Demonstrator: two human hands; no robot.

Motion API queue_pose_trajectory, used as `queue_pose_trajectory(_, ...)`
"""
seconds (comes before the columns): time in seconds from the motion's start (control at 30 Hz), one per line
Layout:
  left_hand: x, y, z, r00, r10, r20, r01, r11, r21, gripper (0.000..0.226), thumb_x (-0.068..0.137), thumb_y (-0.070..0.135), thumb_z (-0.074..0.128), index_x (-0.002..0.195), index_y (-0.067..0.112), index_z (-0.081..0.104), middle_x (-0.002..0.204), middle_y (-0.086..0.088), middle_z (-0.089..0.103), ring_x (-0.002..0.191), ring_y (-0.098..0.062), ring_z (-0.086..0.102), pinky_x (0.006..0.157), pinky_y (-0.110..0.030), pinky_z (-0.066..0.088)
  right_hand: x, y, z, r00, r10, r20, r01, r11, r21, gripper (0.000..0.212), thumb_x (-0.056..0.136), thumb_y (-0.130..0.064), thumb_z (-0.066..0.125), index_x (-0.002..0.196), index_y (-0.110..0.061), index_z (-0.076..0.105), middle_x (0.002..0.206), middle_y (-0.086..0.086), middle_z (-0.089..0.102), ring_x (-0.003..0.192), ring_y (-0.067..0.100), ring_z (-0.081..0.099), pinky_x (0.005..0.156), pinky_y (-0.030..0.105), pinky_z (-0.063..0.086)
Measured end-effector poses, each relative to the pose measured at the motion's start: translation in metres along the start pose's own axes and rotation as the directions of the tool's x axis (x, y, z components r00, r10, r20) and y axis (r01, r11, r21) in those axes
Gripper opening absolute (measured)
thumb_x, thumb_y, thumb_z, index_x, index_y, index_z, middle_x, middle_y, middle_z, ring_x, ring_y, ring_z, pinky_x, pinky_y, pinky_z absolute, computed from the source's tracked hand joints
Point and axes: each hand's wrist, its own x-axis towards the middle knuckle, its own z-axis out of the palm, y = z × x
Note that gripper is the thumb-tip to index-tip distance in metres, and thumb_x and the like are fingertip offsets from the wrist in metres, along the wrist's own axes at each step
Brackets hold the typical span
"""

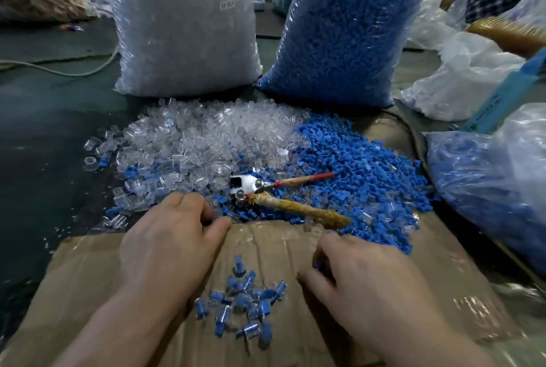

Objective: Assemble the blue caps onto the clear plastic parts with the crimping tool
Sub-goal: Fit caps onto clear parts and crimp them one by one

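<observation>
White-headed metal crimping tool with tape-wrapped handles (pixel 256 187) lies between heaped clear plastic parts (pixel 201 142), left, and blue caps (pixel 354 165), right. Nearer, left hand (pixel 168 239) and right hand (pixel 366 275) curl fingers; any grip cannot be told.

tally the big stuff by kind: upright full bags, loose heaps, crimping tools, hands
upright full bags: 2, the clear-parts bag and the blue-caps bag
loose heaps: 2, the clear heap and the blue heap
crimping tool: 1
hands: 2, left hand and right hand
total: 7
</observation>
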Motion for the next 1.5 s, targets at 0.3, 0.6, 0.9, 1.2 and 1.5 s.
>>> queue_pose_trajectory(0.3, -0.004, -0.005, -0.003, 0.999, -0.034, -0.021, 0.029, 0.974, -0.227, 0.015, 0.088, 0.045, 0.061, 0.077, 0.036, 0.056, 0.071, 0.02, 0.056, 0.062, 0.005, 0.048, 0.053, -0.016, 0.029, 0.014, -0.009, 0.002, 0.989, -0.145, -0.022, 0.146, 0.981, 0.131, 0.017, 0.097, -0.039, 0.039, 0.083, -0.032, 0.032, 0.076, -0.013, 0.036, 0.071, 0.012, 0.042, 0.062, 0.026, 0.033)
queue_pose_trajectory(0.6, -0.011, 0.002, 0.0, 0.987, -0.124, 0.097, 0.156, 0.678, -0.718, 0.014, 0.081, 0.036, 0.071, 0.091, 0.046, 0.068, 0.073, 0.017, 0.071, 0.063, -0.003, 0.065, 0.057, -0.031, 0.052, 0.058, -0.03, -0.003, 0.956, -0.144, -0.257, 0.272, 0.769, 0.579, 0.007, 0.089, -0.029, 0.058, 0.09, -0.028, 0.065, 0.084, -0.013, 0.061, 0.083, 0.002, 0.056, 0.071, 0.025, 0.049)
queue_pose_trajectory(0.9, -0.011, 0.001, 0.011, 0.962, -0.132, 0.238, 0.271, 0.386, -0.882, 0.036, 0.068, 0.047, 0.075, 0.101, 0.034, 0.074, 0.07, -0.008, 0.071, 0.056, -0.024, 0.06, 0.058, -0.04, 0.05, 0.063, -0.032, 0.013, 0.901, -0.251, -0.355, 0.423, 0.692, 0.585, 0.007, 0.089, -0.022, 0.064, 0.091, -0.028, 0.064, 0.091, -0.015, 0.059, 0.091, 0.0, 0.054, 0.08, 0.017, 0.041)
queue_pose_trajectory(1.2, -0.012, 0.008, 0.008, 0.989, -0.101, 0.104, 0.143, 0.552, -0.821, 0.019, 0.086, 0.021, 0.072, 0.089, 0.04, 0.072, 0.063, 0.005, 0.069, 0.05, -0.009, 0.06, 0.05, -0.021, 0.048, 0.059, -0.036, 0.011, 0.883, -0.359, -0.303, 0.467, 0.734, 0.492, 0.024, 0.089, -0.034, 0.044, 0.103, -0.026, 0.062, 0.097, -0.011, 0.054, 0.085, 0.012, 0.056, 0.071, 0.039, 0.051)
queue_pose_trajectory(1.5, -0.018, 0.017, -0.004, 0.999, -0.016, 0.051, 0.048, 0.667, -0.743, 0.032, 0.077, 0.016, 0.071, 0.088, 0.047, 0.069, 0.069, 0.015, 0.071, 0.058, -0.001, 0.064, 0.052, -0.01, 0.046, 0.056, -0.039, 0.013, 0.803, -0.39, -0.451, 0.578, 0.696, 0.427, 0.034, 0.083, -0.013, 0.055, 0.116, -0.018, 0.062, 0.105, -0.001, 0.065, 0.095, 0.02, 0.062, 0.073, 0.042, 0.055)
